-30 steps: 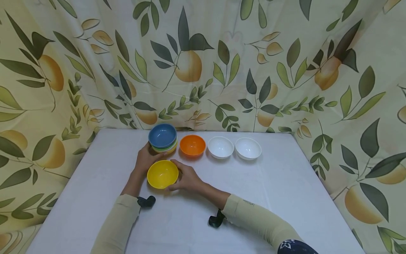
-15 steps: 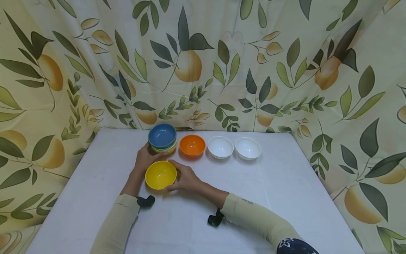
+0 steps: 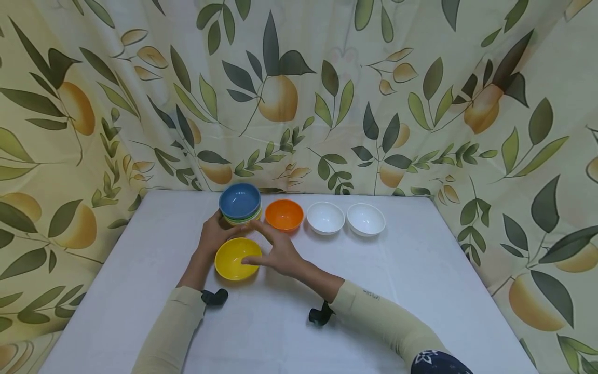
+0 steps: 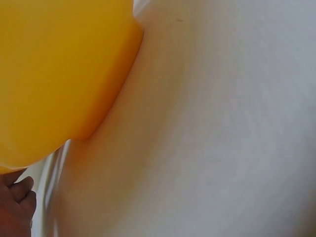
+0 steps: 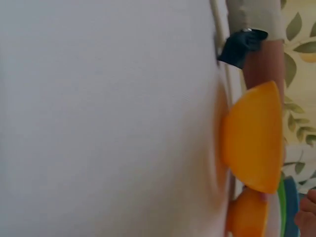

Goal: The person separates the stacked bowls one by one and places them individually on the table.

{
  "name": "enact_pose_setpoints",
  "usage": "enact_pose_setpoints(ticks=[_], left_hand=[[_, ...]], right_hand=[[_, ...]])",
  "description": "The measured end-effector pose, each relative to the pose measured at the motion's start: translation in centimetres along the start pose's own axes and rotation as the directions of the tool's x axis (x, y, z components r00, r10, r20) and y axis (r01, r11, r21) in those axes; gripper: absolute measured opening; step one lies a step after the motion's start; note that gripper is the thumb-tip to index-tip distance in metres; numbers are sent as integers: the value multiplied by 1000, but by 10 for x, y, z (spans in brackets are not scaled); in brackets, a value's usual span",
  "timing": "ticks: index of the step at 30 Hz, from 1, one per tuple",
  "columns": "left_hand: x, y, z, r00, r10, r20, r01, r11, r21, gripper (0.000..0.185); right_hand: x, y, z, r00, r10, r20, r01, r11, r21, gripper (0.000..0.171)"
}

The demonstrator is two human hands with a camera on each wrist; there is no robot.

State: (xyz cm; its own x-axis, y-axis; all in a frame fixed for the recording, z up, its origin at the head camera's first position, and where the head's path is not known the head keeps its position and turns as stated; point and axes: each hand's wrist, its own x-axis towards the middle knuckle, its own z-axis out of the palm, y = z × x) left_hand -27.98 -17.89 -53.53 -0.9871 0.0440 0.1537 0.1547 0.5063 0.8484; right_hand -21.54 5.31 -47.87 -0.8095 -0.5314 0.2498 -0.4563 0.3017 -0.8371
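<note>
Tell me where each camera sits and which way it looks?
Head: worn on the head, looking forward and down at the white table; both arms and hands show.
Left wrist: close beside the round yellow plastic bowl; fingertips show.
Right wrist: low along the table; fingertips show.
All three share the yellow bowl.

Yellow bowl (image 3: 235, 257) on white table (image 3: 420, 291), left hand (image 3: 216, 235) and right hand (image 3: 280, 253) beside it.

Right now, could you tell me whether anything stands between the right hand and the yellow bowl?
Nothing visible does: the right hand is already at the yellow bowl, thumb over its rim, fingers raised above it toward the stacked bowls.
</note>
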Motion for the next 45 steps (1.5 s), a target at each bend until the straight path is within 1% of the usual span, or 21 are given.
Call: enact_pose_setpoints(ticks=[4, 6, 8, 11, 14, 16, 19, 21, 24, 26, 33, 37, 45], left_hand=[[2, 0, 0, 1000, 15, 0, -15, 1000, -3, 92], [2, -1, 0, 1000, 18, 2, -18, 1000, -7, 92], [3, -2, 0, 1000, 22, 6, -22, 1000, -3, 92], [3, -3, -1, 1000, 27, 6, -27, 1000, 13, 90], [2, -3, -2, 999, 32, 6, -32, 999, 28, 92], [1, -3, -2, 1000, 27, 7, -28, 999, 24, 93], [0, -2, -2, 1000, 3, 24, -3, 1000, -3, 97], [0, -2, -2, 999, -16, 36, 17, 1000, -21, 99], [0, -1, -3, 999, -29, 44, 30, 999, -28, 100], [0, 0, -4, 999, -28, 43, 29, 999, -25, 100], [3, -3, -6, 999, -9, 44, 9, 1000, -11, 98], [4, -6, -6, 999, -8, 53, 8, 1000, -10, 97], [4, -3, -7, 999, -9, 51, 10, 1000, -27, 95]], right_hand=[[13, -10, -12, 995, -12, -95, 12, 1000, -7, 83], [22, -16, -18, 991, -17, -136, 11, 999, -43, 82], [32, -21, -22, 986, -25, -163, 10, 996, -87, 85], [49, -23, -27, 985, -10, -170, -19, 985, -169, 95], [67, -21, -29, 988, 36, -153, -74, 967, -246, 109], [78, -17, -28, 987, 75, -142, -114, 951, -289, 117], [92, -9, -26, 982, 132, -133, -170, 927, -334, 123], [98, -5, -23, 978, 167, -129, -201, 921, -335, 122], [102, 0, -21, 968, 217, -123, -246, 915, -321, 119], [104, 1, -20, 964, 238, -122, -265, 913, -310, 116], [108, 3, -18, 951, 277, -140, -309, 890, -336, 111], [109, 3, -18, 947, 292, -134, -320, 892, -318, 108], [109, 4, -18, 945, 295, -137, -322, 911, -257, 106]])
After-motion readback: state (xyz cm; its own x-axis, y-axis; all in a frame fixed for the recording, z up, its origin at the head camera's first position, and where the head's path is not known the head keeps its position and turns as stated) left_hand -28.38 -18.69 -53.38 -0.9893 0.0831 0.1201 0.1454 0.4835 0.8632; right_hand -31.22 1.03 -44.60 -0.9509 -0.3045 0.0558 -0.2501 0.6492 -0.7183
